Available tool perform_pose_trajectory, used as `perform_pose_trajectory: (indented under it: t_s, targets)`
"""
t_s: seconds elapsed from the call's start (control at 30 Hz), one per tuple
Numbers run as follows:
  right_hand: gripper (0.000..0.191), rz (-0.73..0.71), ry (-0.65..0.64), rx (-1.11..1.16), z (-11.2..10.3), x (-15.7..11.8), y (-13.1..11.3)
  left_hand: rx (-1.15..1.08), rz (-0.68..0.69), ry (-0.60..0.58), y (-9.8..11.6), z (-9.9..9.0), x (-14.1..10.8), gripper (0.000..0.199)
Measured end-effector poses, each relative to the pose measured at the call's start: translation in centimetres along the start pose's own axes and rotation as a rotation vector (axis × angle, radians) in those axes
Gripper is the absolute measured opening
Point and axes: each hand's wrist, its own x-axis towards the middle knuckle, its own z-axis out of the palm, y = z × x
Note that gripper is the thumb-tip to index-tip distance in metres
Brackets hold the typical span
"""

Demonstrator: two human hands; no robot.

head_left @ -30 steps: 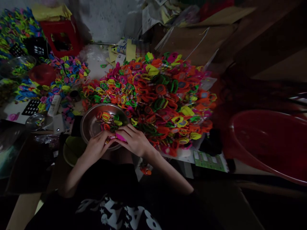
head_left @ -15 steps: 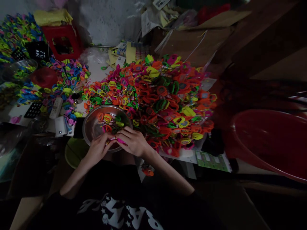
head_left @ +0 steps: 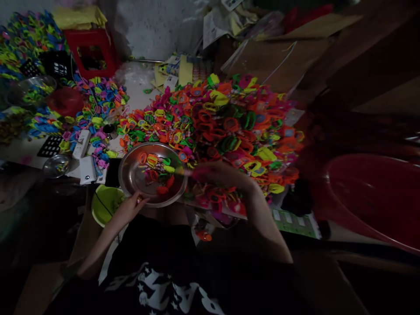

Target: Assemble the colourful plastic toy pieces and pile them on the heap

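A metal bowl (head_left: 126,175) in front of me holds several orange, yellow and green toy watches (head_left: 162,190). My left hand (head_left: 130,206) is at the bowl's near-left rim, fingers pinched together around a small yellowish thing too small to name. To the right of the bowl, my right hand (head_left: 226,173) is smeared by motion over the near side of a big heap of toy watches (head_left: 229,124). A blurred pink toy watch (head_left: 200,173) shows at its fingertips, with a pale streak stretching towards the bowl.
Blue, pink and green pieces (head_left: 101,94) lie at the left, beside a red stool (head_left: 113,52). A white power strip (head_left: 82,144) lies near a small dish (head_left: 56,166). Below is a green basin (head_left: 101,210); a large red tub (head_left: 370,197) stands at right.
My hands were together over the bowl on a pink toy watch. Now they are apart: the right has swung right over the heap with the pink piece, the left has drawn back to the rim.
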Motion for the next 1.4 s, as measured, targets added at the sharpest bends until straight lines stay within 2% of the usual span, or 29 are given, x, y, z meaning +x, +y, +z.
perform_pose_trajectory:
  t_s: [0.07,0.13,0.17,0.2,0.23,0.27,0.33,0.37,0.43,0.5,0.6,0.77,0.87,0.97,1.1,1.23,1.4]
  targets:
    - [0.040,-0.018,0.406,0.000,-2.0,0.5,0.5,0.010,-0.016,0.027,-0.6,-0.1,-0.5,0.025]
    - [0.052,-0.050,0.836,-0.043,-2.0,0.9,1.0,-0.008,-0.011,0.048,-0.9,-0.2,-0.8,0.024]
    - [0.055,-0.063,0.947,-0.084,-1.1,1.1,1.3,-0.021,-0.007,0.051,-1.1,-0.2,-0.9,0.024]
    - [0.052,-0.075,0.957,-0.131,0.2,1.3,1.6,-0.031,-0.004,0.051,-1.1,-0.2,-0.9,0.024]
    - [0.047,-0.085,0.868,-0.182,1.8,1.5,2.0,-0.040,-0.003,0.049,-1.2,-0.2,-0.9,0.025]
    - [0.038,-0.090,0.693,-0.219,3.8,1.7,2.4,-0.047,-0.005,0.051,-1.2,-0.2,-0.9,0.024]
    - [0.031,-0.102,0.211,-0.276,8.0,2.4,3.2,-0.066,-0.004,0.059,-1.1,-0.2,-0.7,0.024]
    - [0.032,-0.086,0.032,-0.320,10.0,2.8,3.6,-0.079,-0.002,0.065,-1.1,-0.2,-0.7,0.024]
    - [0.034,-0.078,-0.111,-0.352,13.4,3.7,4.3,-0.100,0.009,0.068,-1.1,-0.3,-0.6,0.024]
    - [0.033,-0.079,-0.148,-0.354,15.7,4.5,4.8,-0.105,0.022,0.065,-1.1,-0.5,-0.7,0.025]
    - [0.028,-0.087,-0.176,-0.321,16.9,5.3,5.2,-0.091,0.033,0.061,-1.1,-0.7,-1.0,0.026]
    - [0.041,-0.123,-0.103,-0.185,15.4,5.2,4.2,-0.101,0.054,0.040,-1.1,-0.8,-0.9,0.025]
    - [0.044,-0.176,-0.042,0.004,14.4,4.0,2.4,-0.142,0.053,0.047,-0.5,-0.8,-0.5,0.029]
    - [0.042,-0.207,-0.038,0.190,13.5,2.7,0.1,-0.173,0.063,0.075,0.6,-1.0,0.0,0.029]
    - [0.040,-0.240,-0.093,0.184,12.5,1.5,-2.5,-0.104,0.130,0.130,2.2,-1.6,0.2,0.022]
    - [0.044,-0.273,-0.153,0.148,12.0,0.9,-4.1,-0.058,0.233,0.215,2.9,-2.0,0.4,0.020]
    - [0.046,-0.279,-0.111,0.110,11.9,0.6,-5.2,-0.007,0.352,0.259,3.2,-2.1,0.6,0.016]
